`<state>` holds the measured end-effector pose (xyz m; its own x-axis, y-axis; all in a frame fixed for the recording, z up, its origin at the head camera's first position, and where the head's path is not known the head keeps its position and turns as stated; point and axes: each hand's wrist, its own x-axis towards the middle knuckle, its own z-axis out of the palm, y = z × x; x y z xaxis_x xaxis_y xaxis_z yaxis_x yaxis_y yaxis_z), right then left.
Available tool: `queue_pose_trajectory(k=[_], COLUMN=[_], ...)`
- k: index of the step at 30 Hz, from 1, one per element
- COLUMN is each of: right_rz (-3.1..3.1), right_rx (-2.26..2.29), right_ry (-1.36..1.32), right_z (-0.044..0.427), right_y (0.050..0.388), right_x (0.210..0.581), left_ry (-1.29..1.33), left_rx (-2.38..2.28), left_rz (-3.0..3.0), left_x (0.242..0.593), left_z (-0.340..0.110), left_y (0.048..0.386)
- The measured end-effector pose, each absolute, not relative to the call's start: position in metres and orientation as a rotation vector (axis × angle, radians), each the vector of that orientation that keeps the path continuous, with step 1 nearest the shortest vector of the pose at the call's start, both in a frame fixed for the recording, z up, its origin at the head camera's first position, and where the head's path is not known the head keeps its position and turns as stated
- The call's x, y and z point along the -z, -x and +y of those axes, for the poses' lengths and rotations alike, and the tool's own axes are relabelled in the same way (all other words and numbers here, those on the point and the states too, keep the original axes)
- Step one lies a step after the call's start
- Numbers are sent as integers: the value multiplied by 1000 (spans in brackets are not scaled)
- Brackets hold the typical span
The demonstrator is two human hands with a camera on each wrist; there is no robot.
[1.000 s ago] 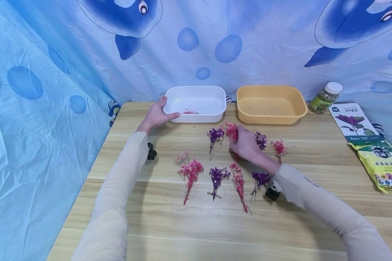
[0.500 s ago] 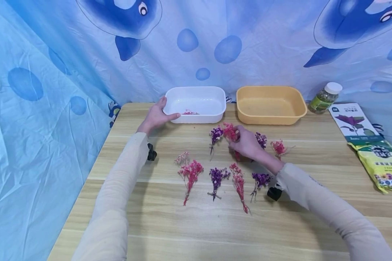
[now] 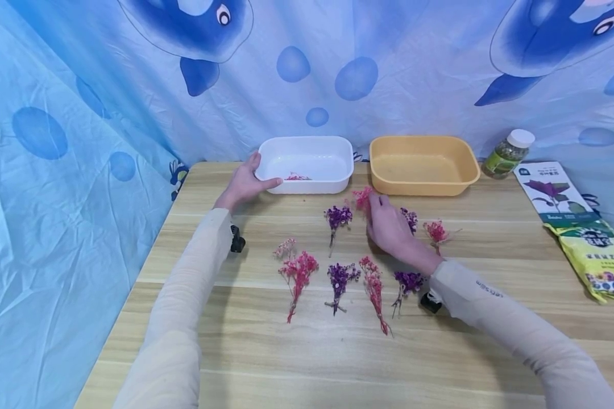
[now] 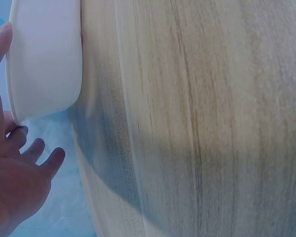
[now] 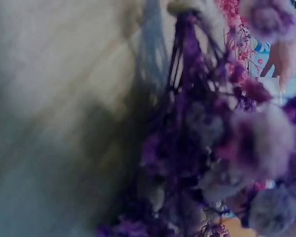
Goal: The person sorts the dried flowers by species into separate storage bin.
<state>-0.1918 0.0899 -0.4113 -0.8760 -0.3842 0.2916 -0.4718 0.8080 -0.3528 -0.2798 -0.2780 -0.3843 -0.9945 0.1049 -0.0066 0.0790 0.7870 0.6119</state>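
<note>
My left hand (image 3: 243, 180) grips the left end of a white plastic tub (image 3: 314, 187), thumb on its front rim; the left wrist view shows the tub's outer wall (image 4: 44, 59) beside the fingers. Small pink flower sprigs (image 3: 297, 176) lie inside the tub. On the table, my right hand (image 3: 391, 227) pinches a pink dried flower bunch (image 3: 362, 199), its stems hidden under the hand. Left of it lies a purple dried flower bunch (image 3: 337, 218). A purple bunch (image 5: 187, 108) fills the right wrist view, close and blurred.
A yellow tub (image 3: 424, 187) stands right of the white one. Beyond it are a lidded jar (image 3: 509, 154), a seed packet (image 3: 558, 193) and a yellow bag (image 3: 601, 255). Several more bunches lie about, including a pink one (image 3: 298, 275) and another pink one (image 3: 373, 284) in the front row.
The pink bunch at my right hand shifted left against the purple bunch, then back right and slightly away from me. That purple bunch now lies apart from it. My left hand stays on the white tub.
</note>
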Motion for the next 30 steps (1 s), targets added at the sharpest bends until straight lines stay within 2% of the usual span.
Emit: queue_pose_trajectory(k=[12, 30], right_rz=[-2807, -2764], right_rx=[-698, -1046], right_ry=[-636, -808], right_z=[89, 99], right_y=[194, 214], right_x=[400, 365], left_ry=[-160, -148], left_rx=[-1011, -983], left_rz=[2934, 2940], left_x=[386, 386], left_z=[-279, -279], left_y=[279, 280])
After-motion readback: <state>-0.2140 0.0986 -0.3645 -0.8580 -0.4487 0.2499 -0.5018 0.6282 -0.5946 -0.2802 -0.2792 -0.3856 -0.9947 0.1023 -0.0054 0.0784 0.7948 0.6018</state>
